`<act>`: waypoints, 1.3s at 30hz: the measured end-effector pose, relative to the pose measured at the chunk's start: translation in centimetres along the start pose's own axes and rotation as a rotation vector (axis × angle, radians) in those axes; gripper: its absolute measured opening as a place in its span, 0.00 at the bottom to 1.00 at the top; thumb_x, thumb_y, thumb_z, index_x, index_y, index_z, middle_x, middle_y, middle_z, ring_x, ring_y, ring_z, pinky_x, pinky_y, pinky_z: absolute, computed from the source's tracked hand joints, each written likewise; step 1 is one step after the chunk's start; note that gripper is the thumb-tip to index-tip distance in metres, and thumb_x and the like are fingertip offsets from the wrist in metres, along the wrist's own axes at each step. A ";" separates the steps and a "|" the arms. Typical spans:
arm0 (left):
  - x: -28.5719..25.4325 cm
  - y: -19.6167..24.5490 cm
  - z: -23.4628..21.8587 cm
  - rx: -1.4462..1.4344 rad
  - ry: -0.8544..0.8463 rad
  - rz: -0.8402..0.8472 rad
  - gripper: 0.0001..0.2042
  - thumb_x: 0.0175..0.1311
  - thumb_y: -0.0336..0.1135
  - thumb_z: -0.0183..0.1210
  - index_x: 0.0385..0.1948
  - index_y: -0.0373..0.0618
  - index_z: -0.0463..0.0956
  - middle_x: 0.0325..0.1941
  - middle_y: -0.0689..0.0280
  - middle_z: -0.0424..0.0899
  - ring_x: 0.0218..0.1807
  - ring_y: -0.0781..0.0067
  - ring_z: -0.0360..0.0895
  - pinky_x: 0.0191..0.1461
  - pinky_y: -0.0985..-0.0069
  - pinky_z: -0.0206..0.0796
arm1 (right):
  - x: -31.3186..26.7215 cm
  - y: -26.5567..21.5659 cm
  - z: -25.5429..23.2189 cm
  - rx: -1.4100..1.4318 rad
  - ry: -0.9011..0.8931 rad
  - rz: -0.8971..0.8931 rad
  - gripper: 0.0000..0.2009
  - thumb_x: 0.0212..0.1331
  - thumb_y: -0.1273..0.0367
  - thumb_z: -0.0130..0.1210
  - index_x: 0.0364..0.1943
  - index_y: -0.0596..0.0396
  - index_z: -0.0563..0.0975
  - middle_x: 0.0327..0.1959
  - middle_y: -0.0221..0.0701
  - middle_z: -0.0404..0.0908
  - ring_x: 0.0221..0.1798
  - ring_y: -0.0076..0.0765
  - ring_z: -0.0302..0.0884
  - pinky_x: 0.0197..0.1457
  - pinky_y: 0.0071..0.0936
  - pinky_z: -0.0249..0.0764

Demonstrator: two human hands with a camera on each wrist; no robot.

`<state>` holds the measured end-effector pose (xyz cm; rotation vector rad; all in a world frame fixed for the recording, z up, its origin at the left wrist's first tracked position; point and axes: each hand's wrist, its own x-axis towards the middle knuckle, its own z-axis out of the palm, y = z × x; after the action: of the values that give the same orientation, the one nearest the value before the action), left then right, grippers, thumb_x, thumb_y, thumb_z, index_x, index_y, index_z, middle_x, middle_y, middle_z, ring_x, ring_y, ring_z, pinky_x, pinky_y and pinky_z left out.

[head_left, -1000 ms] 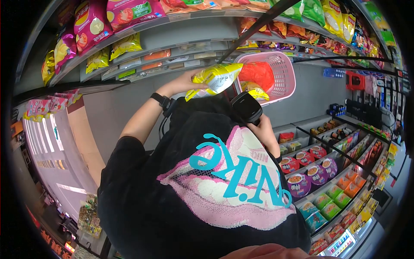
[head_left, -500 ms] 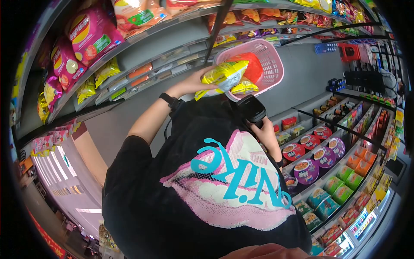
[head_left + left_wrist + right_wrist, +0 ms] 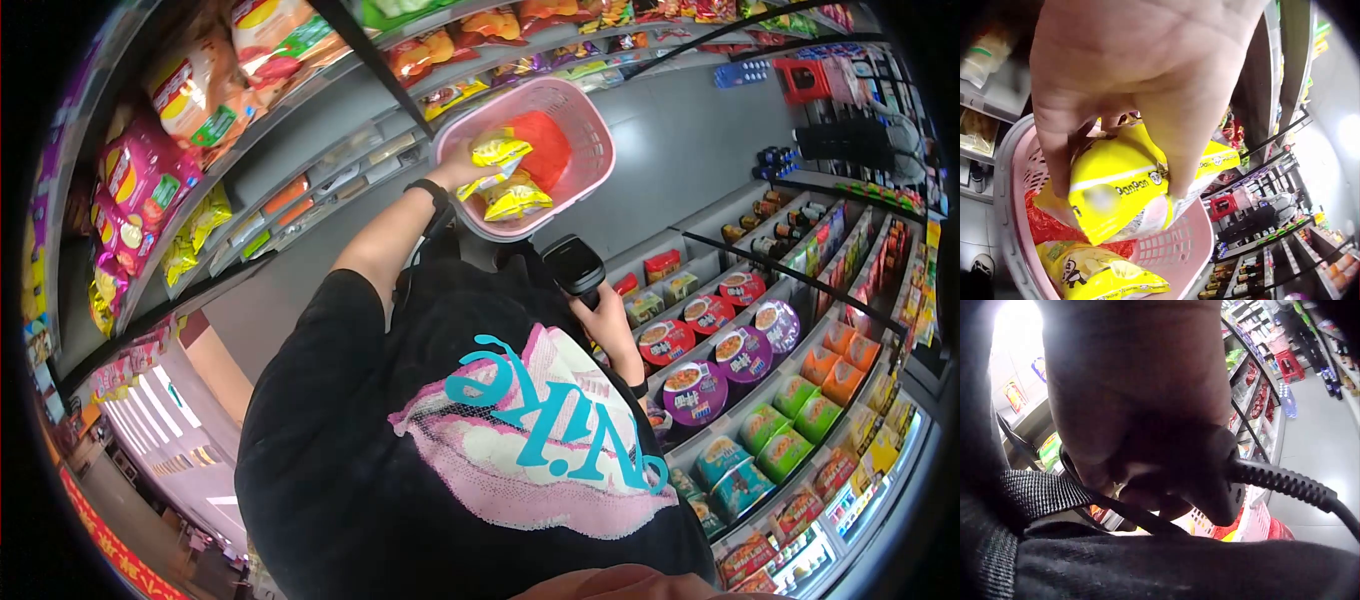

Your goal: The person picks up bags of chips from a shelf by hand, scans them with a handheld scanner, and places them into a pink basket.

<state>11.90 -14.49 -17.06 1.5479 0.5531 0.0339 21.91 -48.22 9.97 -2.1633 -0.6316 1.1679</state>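
My left hand [image 3: 457,168] grips a yellow PanPan snack bag [image 3: 1119,187] by its top, fingers on one side and thumb on the other. That bag is over the inside of a pink plastic basket [image 3: 593,125]. A second yellow snack bag [image 3: 517,198] lies in the basket beside a bright red packet [image 3: 541,150]. My right hand [image 3: 608,322] grips the handle of a black handheld scanner [image 3: 573,264], near the basket's front side. In the right wrist view a ribbed black cable [image 3: 1285,479] leaves the handle, and the fingers are mostly in shadow.
Shelves of chip bags [image 3: 135,195] curve along the left and far side. To the right stands a low shelf with purple noodle bowls [image 3: 696,392] and several packets. Grey floor [image 3: 660,140] lies beyond the basket, with a red stool [image 3: 803,80] and a person in dark trousers [image 3: 850,138] farther off.
My left hand has carried the yellow snack bag from beside the basket to over its inside. The basket now appears farther left in the head view. The scanner stays in my right hand.
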 end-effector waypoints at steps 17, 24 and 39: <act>-3.2 1.4 1.7 0.401 0.186 -0.189 0.33 0.55 0.38 0.68 0.64 0.43 0.66 0.55 0.50 0.81 0.59 0.53 0.78 0.63 0.65 0.68 | 1.2 -1.0 -0.4 -0.089 -0.076 0.009 0.19 0.55 0.70 0.63 0.51 0.60 0.76 0.38 0.42 0.84 0.42 0.31 0.80 0.51 0.31 0.74; -2.2 1.7 1.8 0.282 0.218 -0.255 0.36 0.56 0.41 0.69 0.65 0.40 0.63 0.60 0.46 0.77 0.63 0.49 0.73 0.67 0.64 0.64 | 1.6 -0.2 0.8 -0.091 -0.058 -0.062 0.17 0.55 0.70 0.63 0.48 0.61 0.77 0.36 0.43 0.85 0.40 0.33 0.81 0.49 0.32 0.75; -10.7 1.2 -7.4 0.250 0.223 -0.010 0.16 0.66 0.32 0.58 0.54 0.41 0.76 0.53 0.56 0.84 0.50 0.62 0.83 0.56 0.69 0.75 | 2.7 -3.6 4.4 -0.169 -0.046 -0.082 0.16 0.56 0.68 0.64 0.45 0.62 0.79 0.31 0.37 0.84 0.34 0.27 0.77 0.42 0.30 0.74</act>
<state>0.23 -11.43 -12.04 1.7967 0.7634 0.1353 19.07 -42.74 9.01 -2.2312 -0.8586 1.1603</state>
